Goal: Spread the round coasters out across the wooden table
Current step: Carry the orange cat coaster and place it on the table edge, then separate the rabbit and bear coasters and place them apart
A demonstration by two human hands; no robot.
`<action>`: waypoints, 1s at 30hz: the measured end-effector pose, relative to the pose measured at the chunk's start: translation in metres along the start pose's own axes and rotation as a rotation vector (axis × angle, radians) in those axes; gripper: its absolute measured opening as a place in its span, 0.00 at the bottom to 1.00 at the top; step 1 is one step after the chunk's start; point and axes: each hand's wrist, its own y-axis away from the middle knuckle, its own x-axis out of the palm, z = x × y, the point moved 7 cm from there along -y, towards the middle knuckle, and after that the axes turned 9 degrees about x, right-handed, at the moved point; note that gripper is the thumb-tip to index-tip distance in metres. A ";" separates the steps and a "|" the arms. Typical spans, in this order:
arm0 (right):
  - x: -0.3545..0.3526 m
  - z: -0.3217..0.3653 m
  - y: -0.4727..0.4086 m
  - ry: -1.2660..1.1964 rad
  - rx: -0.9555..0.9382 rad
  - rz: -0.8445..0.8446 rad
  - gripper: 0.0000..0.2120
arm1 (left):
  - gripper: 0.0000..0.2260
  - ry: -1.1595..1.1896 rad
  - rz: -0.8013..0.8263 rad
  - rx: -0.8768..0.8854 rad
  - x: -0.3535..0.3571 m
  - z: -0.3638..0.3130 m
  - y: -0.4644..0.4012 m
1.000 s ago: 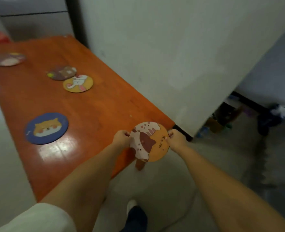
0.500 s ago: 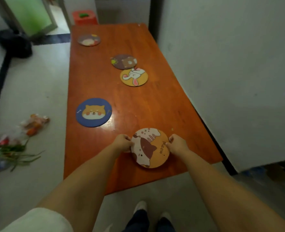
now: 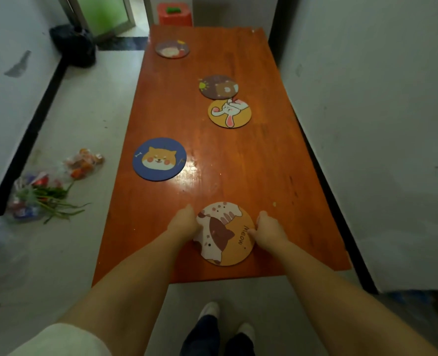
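An orange cat coaster marked "Meow" (image 3: 225, 235) lies on the near end of the long wooden table (image 3: 238, 170). My left hand (image 3: 184, 222) grips its left rim and my right hand (image 3: 266, 228) grips its right rim. A blue dog coaster (image 3: 159, 159) lies to the left, further up. A yellow rabbit coaster (image 3: 229, 113) and a brown bear coaster (image 3: 218, 87) lie almost touching right of centre. Another dark coaster (image 3: 172, 49) rests near the far end.
A white wall (image 3: 380, 124) runs close along the table's right side. Plastic bags with vegetables (image 3: 48, 186) lie on the floor at left. A black bag (image 3: 74, 44) and a red stool (image 3: 174, 14) stand beyond the far end.
The cat coaster, held at the table's near corner a second ago, now lies further in on the tabletop. Both hands have stayed on its rims. My view has swung to look along the table.
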 end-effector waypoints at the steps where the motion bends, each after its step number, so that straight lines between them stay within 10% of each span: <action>1: -0.003 -0.001 -0.001 -0.014 0.009 0.012 0.17 | 0.18 -0.003 -0.002 -0.006 -0.003 -0.001 -0.001; 10: -0.086 -0.013 -0.028 -0.202 0.039 -0.072 0.11 | 0.07 0.086 -0.049 0.185 -0.046 -0.061 -0.031; 17: -0.158 -0.037 -0.042 -0.279 0.011 -0.181 0.17 | 0.17 0.063 -0.087 0.345 -0.056 -0.157 -0.053; 30: -0.290 -0.202 -0.133 -0.186 -0.114 -0.209 0.12 | 0.19 0.142 -0.229 0.360 0.077 -0.370 -0.090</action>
